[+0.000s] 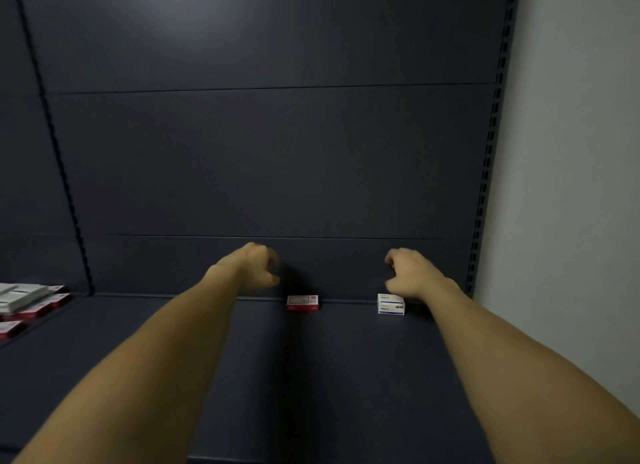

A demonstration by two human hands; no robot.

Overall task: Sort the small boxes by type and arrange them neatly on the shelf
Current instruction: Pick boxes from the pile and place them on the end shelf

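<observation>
Red box (302, 303), long axis sideways, front facing out

Open dark shelf (311, 377): bare surface in front of the red box (302, 303) and between it and the white box (390, 304). Both stand against the back panel (277, 169). Box pile (27, 302) far left of the red box.
</observation>
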